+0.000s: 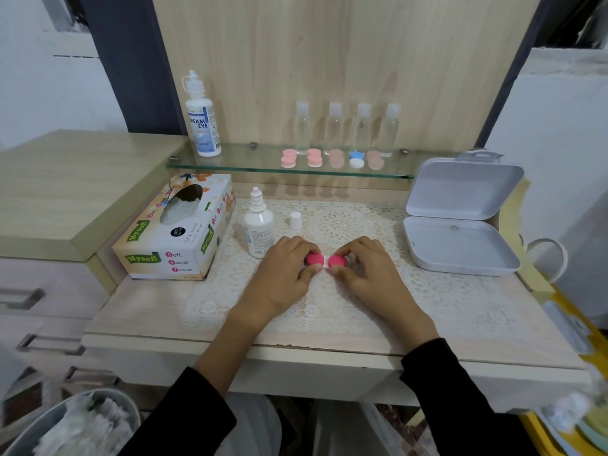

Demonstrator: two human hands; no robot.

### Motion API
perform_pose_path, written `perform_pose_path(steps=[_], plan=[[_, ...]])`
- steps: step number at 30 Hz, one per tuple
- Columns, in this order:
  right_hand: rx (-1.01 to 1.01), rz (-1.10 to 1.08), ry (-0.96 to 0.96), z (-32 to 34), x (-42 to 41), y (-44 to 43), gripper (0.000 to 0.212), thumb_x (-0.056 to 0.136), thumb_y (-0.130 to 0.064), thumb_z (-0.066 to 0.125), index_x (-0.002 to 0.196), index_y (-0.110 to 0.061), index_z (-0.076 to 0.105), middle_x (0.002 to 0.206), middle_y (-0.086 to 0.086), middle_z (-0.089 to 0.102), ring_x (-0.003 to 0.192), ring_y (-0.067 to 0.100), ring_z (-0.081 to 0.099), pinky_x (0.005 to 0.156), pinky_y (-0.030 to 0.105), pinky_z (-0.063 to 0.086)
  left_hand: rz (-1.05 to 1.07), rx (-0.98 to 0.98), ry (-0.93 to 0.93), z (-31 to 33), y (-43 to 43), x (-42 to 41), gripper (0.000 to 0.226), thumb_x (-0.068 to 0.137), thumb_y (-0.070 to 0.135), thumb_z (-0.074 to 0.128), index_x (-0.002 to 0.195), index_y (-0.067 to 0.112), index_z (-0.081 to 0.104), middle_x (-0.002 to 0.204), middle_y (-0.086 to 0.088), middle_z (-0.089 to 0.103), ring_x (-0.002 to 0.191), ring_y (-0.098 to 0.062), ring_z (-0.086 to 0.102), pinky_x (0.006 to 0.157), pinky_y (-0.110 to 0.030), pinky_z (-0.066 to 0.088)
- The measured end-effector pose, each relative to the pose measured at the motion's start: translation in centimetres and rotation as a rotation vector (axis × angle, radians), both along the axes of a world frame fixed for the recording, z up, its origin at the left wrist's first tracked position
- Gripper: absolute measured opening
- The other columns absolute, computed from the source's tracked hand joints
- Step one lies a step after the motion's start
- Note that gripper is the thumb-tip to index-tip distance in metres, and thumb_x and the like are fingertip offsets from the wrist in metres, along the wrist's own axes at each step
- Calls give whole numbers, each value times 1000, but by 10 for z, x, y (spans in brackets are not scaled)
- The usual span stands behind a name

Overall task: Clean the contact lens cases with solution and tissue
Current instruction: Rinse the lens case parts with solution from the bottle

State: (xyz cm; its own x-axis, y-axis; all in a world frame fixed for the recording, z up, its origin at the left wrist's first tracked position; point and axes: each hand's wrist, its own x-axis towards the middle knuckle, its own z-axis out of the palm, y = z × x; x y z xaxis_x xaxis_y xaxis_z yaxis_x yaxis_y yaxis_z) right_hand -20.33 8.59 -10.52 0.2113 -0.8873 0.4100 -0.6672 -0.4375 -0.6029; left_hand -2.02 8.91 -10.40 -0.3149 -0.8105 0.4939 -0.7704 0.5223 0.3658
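1. Contact lens case (337, 261) of pink-capped white plastic lies on the white lace mat (444, 291) at the middle of the pale wooden table (148, 311), between my two hands.
2. My left hand (286, 268) pinches the left round cap between thumb and fingertips. My right hand (365, 268) pinches the right cap the same way, so both are closed narrowly on the case.
3. Judging by its look, the case is light, stiff and small. I expect the smooth plastic to turn slippery once wet.
4. The best hold, I reckon, is around each cap's rim for twisting, with the other hand steadying the base.
5. Two bright pink domed caps sit side by side on the base, a sliver of white showing between them.
6. A small white solution bottle (259, 230) stands just behind my left hand, with its white cap (295, 220) standing off beside it. The printed cardboard tissue box (177, 228) waits further left.
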Motion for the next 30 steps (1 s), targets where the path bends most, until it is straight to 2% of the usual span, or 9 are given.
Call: perform_pose_path(steps=[4, 8, 12, 14, 17, 20, 23, 26, 30], plan=[[9, -17, -29, 3, 2, 2, 31, 75, -43, 78, 86, -22, 57, 87, -14, 49, 86, 3, 41, 69, 14, 29, -2, -4, 0, 0, 0, 0, 25, 90, 25, 61, 111, 12, 61, 104, 0, 60, 95, -16, 49, 85, -24, 36], [53, -9, -39, 3, 3, 4, 48, 74, -50, 70, 111, -22, 58, 101, -12, 52, 95, 5, 41, 78, 20, 35, 2, -3, 0, -1, 0, 0, 25, 89, 24, 61, 111, 12, 61, 104, 1, 60, 95, -16, 49, 85, -24, 37], [-2, 8, 28, -3, 0, -2, 21, 84, -25, 68, 104, -19, 67, 101, -5, 56, 100, 12, 43, 91, 36, 40, -7, -4, 3, -2, -1, 1, 24, 89, 25, 61, 110, 12, 62, 103, 1, 60, 94, -15, 48, 84, -24, 36], [3, 2, 21, -3, -1, -2, 18, 83, -28, 72, 96, -17, 66, 97, -5, 55, 97, 12, 44, 87, 29, 39, -7, -4, 0, -2, -1, 1, 25, 90, 26, 61, 110, 12, 61, 103, 1, 60, 94, -15, 48, 84, -23, 35], [5, -13, -7, -1, 0, -1, 30, 77, -42, 76, 88, -20, 59, 90, -11, 51, 90, 8, 42, 74, 14, 30, -4, -4, -1, -2, 0, 0, 25, 89, 25, 61, 111, 12, 61, 104, 1, 60, 95, -14, 48, 85, -22, 35], [25, -17, -14, 0, 2, 2, 47, 75, -54, 70, 106, -22, 57, 99, -11, 52, 95, 7, 42, 76, 15, 32, -1, -5, 0, -1, 0, 0, 26, 90, 25, 60, 112, 12, 61, 105, 1, 59, 96, -15, 48, 86, -23, 36], [5, 11, 21, -1, 1, 1, 41, 84, -38, 65, 121, -20, 58, 107, -5, 55, 102, 11, 42, 91, 30, 39, -8, -3, 5, -1, -1, 0, 26, 90, 26, 60, 112, 12, 61, 105, 2, 59, 96, -14, 48, 86, -25, 37], [-18, 8, 57, -3, 0, -1, 21, 88, -23, 66, 108, -18, 66, 105, -4, 56, 101, 13, 43, 91, 35, 39, -10, -6, 6, -1, -1, 0, 25, 90, 26, 61, 111, 13, 61, 104, 2, 59, 95, -14, 48, 86, -27, 39], [-14, -11, 16, -2, 0, -1, 27, 81, -38, 74, 91, -16, 62, 93, -6, 53, 91, 10, 43, 76, 17, 33, -6, -4, 4, -2, 0, 0, 26, 90, 26, 61, 112, 13, 61, 105, 2, 60, 96, -14, 48, 86, -26, 38]])
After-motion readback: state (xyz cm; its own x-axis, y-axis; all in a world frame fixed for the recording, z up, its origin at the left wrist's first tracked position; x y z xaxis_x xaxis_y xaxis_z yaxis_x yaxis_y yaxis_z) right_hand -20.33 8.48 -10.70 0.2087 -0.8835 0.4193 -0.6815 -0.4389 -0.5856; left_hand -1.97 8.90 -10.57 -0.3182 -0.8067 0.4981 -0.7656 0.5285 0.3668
